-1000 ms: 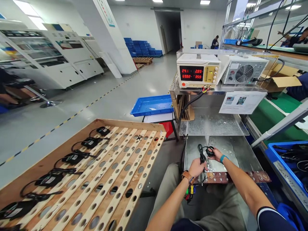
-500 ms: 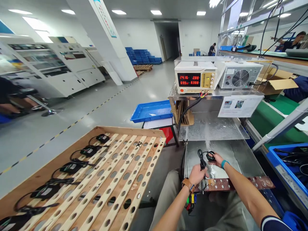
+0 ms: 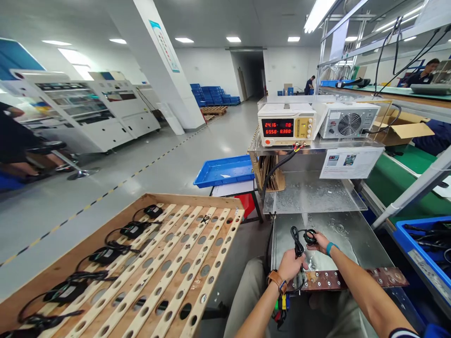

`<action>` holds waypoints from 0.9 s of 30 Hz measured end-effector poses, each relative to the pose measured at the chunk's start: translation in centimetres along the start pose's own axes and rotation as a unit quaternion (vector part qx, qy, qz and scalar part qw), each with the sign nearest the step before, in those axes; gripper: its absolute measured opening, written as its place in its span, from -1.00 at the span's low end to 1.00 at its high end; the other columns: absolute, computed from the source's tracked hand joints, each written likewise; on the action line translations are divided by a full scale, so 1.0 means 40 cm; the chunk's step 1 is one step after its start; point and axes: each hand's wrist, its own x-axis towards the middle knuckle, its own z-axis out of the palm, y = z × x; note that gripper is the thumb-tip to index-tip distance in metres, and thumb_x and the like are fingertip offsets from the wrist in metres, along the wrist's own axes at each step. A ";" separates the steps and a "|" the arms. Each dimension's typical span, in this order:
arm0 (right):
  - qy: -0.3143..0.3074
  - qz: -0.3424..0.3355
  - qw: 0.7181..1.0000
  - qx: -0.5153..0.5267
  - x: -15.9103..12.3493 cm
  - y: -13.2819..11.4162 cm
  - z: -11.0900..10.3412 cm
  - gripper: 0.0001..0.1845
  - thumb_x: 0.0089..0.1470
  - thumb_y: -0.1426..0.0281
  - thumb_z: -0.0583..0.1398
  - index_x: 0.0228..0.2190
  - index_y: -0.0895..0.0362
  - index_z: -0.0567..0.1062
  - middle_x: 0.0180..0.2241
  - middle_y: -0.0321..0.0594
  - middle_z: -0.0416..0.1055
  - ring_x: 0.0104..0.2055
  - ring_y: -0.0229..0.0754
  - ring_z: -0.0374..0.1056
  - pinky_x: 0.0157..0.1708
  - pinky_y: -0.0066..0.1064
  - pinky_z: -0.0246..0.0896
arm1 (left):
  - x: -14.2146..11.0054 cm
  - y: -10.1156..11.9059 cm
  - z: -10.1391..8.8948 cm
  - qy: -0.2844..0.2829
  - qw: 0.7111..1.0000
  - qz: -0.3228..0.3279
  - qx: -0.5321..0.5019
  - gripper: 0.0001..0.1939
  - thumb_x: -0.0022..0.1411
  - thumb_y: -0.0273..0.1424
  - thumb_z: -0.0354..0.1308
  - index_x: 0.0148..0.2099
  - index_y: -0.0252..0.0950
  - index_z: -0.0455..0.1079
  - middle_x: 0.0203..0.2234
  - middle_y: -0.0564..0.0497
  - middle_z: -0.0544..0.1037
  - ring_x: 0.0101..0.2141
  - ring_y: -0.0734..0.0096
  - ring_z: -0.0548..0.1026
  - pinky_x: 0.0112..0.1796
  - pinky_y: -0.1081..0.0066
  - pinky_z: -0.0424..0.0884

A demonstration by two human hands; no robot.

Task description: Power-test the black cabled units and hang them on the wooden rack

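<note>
My left hand (image 3: 291, 265) is closed around a bundled black cable (image 3: 297, 240), whose folded loops stick up above the fist. A round black coil of cable (image 3: 309, 237) sits in the fingers of my right hand (image 3: 320, 242), just right of the bundle. A strand joins the two near the top. Both hands are over the metal bench top (image 3: 340, 230), behind a brown connector strip (image 3: 319, 280) with several metal studs. Below the strip, beside my left wrist, hang coloured connectors (image 3: 282, 303) in green, yellow, red and blue.
On the left, a slatted wooden rack (image 3: 183, 239) carries several black power adapters (image 3: 105, 255). A power supply (image 3: 287, 126) with red digits stands on the shelf ahead. A blue bin (image 3: 423, 253) of black cables is at right; a blue tray (image 3: 225, 171) lies beyond the rack.
The whole scene sits slightly lower in the picture as my head has tilted up a little. Both hands keep their hold on the cable, almost unmoved over the bench.
</note>
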 end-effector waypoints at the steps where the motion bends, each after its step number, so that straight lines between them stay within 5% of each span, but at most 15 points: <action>1: 0.004 0.000 1.000 0.003 0.000 -0.001 -0.001 -0.66 0.05 0.33 0.32 -0.20 0.08 0.30 -0.45 -0.32 0.39 -0.53 -0.18 0.40 -0.45 -0.28 0.46 | 0.000 0.000 0.000 0.000 1.000 -0.002 0.001 -0.72 0.23 -0.22 0.02 -0.34 -0.32 0.40 -0.55 -0.03 0.60 -0.56 0.42 0.38 -0.49 0.45 0.15; 27: 0.012 0.008 1.000 0.017 -0.003 -0.002 -0.007 -0.68 0.09 0.34 0.32 -0.19 0.09 0.32 -0.44 -0.27 0.39 -0.51 -0.13 0.41 -0.45 -0.20 0.49 | 0.002 0.005 0.002 -0.010 1.000 -0.011 -0.007 -0.67 0.22 -0.16 0.04 -0.34 -0.33 0.41 -0.53 -0.05 0.61 -0.58 0.44 0.35 -0.47 0.46 0.18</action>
